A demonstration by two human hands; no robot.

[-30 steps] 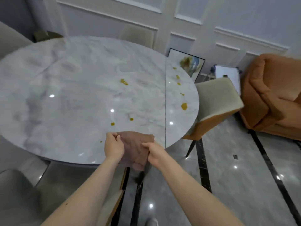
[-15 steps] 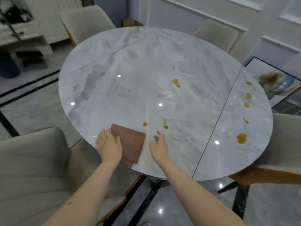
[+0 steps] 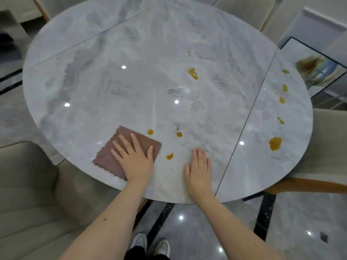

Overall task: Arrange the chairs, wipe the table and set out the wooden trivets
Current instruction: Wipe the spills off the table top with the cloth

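Head view is filled by the round marble table (image 3: 116, 76), ringed by beige chairs (image 3: 24, 194). A brown cloth (image 3: 112, 152) is laid flat near the table's front edge, pressed by the left hand (image 3: 134, 160) with fingers spread. Amber spills (image 3: 275, 143) are scattered on the table, and the right hand (image 3: 199, 169) is rested flat, fingers straight, on the table beside the cloth.

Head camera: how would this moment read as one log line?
wipe table | left hand flat on cloth | right hand flat on table | stains remain
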